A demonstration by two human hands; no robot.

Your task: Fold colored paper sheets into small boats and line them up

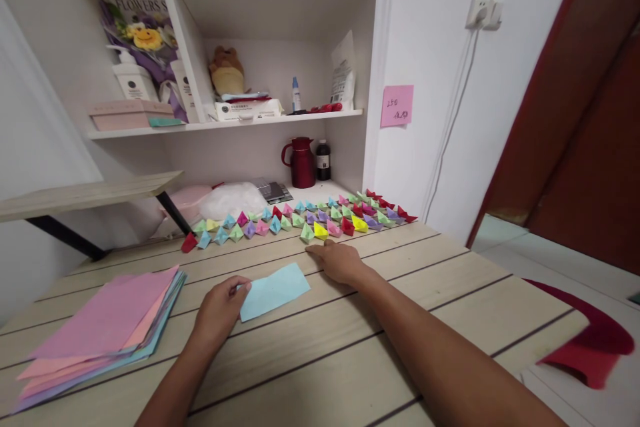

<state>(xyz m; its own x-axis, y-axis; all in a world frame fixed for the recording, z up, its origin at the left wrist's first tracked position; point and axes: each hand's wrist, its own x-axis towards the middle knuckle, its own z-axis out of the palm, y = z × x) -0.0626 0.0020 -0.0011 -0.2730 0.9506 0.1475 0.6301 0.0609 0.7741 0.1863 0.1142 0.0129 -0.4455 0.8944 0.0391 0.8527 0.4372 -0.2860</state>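
Note:
My left hand (223, 307) is closed on the left end of a light blue paper rectangle (275, 290), pinching it between thumb and fingers. The paper lies low over the table, and I cannot tell whether it is a single or folded layer. My right hand (341, 263) is beyond the paper's right end, palm down, index finger stretched out to the left with nothing visible in it. Just past its fingers stand a yellow paper boat (321, 232) and a light green paper boat (307, 234); whether the hand touches them is unclear.
Several folded paper boats (275, 225) in many colours stand in rows along the table's back. A stack of coloured paper (107, 320) lies at left, below a small raised shelf (95, 195). Behind are a red jug (303, 163) and a dark bottle (323, 161).

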